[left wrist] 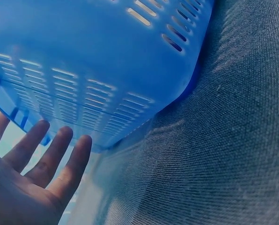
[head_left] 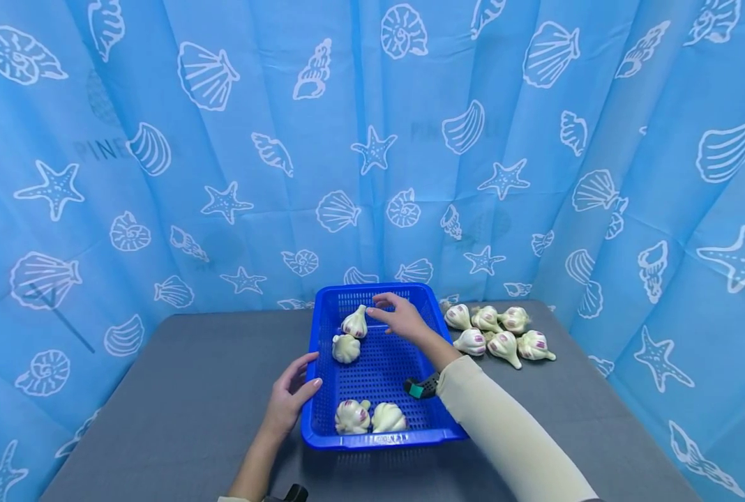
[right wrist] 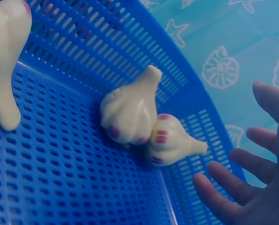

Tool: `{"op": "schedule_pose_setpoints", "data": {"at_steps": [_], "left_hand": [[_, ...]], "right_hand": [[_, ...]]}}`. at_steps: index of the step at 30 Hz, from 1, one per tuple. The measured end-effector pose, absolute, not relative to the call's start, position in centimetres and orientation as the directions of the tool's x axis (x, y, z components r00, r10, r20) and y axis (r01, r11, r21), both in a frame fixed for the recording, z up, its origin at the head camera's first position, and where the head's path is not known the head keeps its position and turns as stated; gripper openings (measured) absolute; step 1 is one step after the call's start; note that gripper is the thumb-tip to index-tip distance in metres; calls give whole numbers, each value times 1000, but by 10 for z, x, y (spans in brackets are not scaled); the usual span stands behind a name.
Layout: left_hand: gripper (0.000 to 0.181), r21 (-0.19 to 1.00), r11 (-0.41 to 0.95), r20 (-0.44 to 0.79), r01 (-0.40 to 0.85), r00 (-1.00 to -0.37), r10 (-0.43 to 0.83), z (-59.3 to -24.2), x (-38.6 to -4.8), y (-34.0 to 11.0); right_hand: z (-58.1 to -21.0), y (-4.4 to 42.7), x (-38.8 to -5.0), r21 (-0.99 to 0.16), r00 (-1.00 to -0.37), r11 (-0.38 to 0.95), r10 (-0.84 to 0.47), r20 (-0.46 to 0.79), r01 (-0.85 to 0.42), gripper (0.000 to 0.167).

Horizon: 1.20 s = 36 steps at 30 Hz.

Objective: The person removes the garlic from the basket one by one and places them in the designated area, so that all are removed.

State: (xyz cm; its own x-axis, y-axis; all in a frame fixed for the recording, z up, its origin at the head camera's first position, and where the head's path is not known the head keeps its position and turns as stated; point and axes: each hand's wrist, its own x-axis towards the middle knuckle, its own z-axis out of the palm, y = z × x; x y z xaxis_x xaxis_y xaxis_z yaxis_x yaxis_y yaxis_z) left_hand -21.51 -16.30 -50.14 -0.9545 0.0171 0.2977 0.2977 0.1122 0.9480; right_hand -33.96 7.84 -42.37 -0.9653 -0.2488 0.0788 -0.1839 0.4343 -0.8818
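Note:
A blue perforated plastic basket [head_left: 379, 438] holds garlic bulbs. Two bulbs lie at its far left, an upright bulb [head_left: 355, 323] touching a rounder bulb [head_left: 346, 348]. Near the front wall are another bulb [head_left: 351, 417] and a paler bulb [head_left: 388, 418]. My right hand [head_left: 404, 320] hovers over the far part of the basket, just right of the upright bulb, with nothing in it; its fingers are spread apart in the right wrist view. On the left side, my left hand [head_left: 289, 396] touches the basket's rim, its fingers loosely extended along the outer wall [left wrist: 83, 70].
To the right of the basket, several more garlic bulbs [head_left: 503, 345] lie in two rows on the grey cloth-covered table [head_left: 222, 390]. A blue curtain [head_left: 253, 174] with white shell prints hangs behind and at both sides. A dark wrist strap [head_left: 424, 385] shows under the right forearm.

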Motion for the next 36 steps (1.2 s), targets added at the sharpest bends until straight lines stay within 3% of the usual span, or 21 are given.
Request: {"op": "schedule_pose_setpoints", "data": {"at_steps": [11,24,36], "left_hand": [[46,944,106,312,312,-950,25,-503,-216,-163],[44,936,124,327,330,-944,43,-472,-198,-157],[46,941,115,312,317,-948,54,-472,-200,-159]], "right_hand": [[-432,59,-334,-879,-937,446,-350,4,-170,44],[-445,37,-325,-799,-864,568,-485,-133,-196,48],[-446,33,-325,-790,-840,566,-528,-128,-235,30]]}}
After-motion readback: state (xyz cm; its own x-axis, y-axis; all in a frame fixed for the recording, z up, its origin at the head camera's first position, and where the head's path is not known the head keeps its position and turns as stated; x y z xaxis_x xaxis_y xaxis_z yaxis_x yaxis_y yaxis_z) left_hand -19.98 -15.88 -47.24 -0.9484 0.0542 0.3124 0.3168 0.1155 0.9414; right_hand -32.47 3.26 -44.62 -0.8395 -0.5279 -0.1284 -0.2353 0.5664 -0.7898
